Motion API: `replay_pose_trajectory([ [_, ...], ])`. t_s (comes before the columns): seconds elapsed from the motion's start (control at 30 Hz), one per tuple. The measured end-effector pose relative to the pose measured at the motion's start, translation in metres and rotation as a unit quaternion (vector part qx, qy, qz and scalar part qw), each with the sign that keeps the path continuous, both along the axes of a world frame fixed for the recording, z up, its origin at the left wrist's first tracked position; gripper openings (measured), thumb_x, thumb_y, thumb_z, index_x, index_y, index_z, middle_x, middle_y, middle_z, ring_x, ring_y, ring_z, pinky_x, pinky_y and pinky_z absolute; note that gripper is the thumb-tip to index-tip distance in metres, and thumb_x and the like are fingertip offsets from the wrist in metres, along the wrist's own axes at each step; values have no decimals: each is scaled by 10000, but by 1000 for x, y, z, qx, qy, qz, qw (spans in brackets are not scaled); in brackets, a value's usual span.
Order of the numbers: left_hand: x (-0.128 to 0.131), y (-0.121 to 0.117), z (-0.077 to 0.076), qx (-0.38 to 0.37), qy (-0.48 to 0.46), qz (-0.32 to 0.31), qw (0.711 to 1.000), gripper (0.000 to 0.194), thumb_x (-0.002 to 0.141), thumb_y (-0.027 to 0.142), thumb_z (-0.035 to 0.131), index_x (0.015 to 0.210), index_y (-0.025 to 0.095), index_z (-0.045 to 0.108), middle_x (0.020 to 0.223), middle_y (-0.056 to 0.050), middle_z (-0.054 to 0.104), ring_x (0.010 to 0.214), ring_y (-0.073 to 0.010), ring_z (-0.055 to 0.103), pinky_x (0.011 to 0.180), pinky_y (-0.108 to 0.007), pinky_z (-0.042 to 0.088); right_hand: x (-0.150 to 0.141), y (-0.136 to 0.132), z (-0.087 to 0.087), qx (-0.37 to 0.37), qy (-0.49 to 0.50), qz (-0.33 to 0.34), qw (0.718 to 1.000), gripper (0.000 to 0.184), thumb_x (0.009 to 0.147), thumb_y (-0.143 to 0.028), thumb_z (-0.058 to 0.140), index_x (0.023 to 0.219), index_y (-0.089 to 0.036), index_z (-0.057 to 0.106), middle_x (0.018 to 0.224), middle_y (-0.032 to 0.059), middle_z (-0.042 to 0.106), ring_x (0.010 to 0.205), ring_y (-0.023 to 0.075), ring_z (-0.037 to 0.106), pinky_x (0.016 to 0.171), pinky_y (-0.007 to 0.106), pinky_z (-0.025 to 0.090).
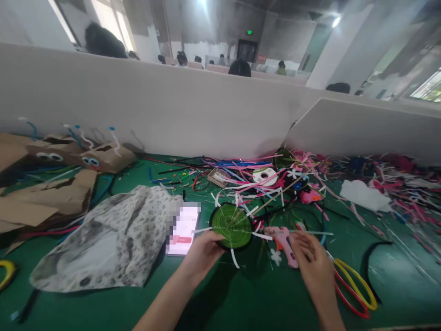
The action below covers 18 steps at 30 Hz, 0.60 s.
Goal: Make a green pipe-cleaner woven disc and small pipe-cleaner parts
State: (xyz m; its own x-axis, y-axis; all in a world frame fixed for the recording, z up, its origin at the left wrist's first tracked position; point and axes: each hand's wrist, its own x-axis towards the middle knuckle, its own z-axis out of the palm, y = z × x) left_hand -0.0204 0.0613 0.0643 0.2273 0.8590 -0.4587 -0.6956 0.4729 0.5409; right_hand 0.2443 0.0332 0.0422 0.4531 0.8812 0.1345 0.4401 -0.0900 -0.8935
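Though white ends (235, 259) are left loose, the seemingly wound green disc (231, 226) is pinched above the table (262, 301) by left fingers (213, 236), while any hold by right fingers (303, 241) near the glue gun (284, 241) cannot be told.

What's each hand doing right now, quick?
Left hand: closed, holding the green disc.
Right hand: fingers curled by the pink glue gun; can't tell if holding anything.

On the green worktop (103, 310), a lit phone (182, 230) lies just beside a spotted cloth (134, 220). At far left stand boxes (117, 157) with googly eyes (90, 162); a white wad (365, 195) lies at right. Beyond a pale partition (172, 105) are heads (240, 68) and a green sign (249, 32).
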Motion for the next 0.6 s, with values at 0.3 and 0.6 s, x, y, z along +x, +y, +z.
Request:
replay_pose_trajectory([
  [0.3, -3, 2, 2, -18, 1, -3, 1000, 161, 662, -14, 613, 720, 90, 721, 753, -90, 744, 682, -180, 691, 645, -248, 567, 37, -34, -58, -124, -136, -61, 981, 564, 764, -653, 570, 1082, -189, 605, 1014, 109, 671, 913, 264, 643, 774, 385, 528],
  [0.6, -29, -8, -21, -57, 52, 26, 997, 78, 719, 76, 713, 671, 138, 717, 712, -54, 744, 683, -163, 695, 700, -237, 567, 7, 13, -53, -94, -333, -7, 938, 483, 806, -527, 551, 1137, -175, 548, 919, 97, 671, 807, 263, 625, 594, 324, 449],
])
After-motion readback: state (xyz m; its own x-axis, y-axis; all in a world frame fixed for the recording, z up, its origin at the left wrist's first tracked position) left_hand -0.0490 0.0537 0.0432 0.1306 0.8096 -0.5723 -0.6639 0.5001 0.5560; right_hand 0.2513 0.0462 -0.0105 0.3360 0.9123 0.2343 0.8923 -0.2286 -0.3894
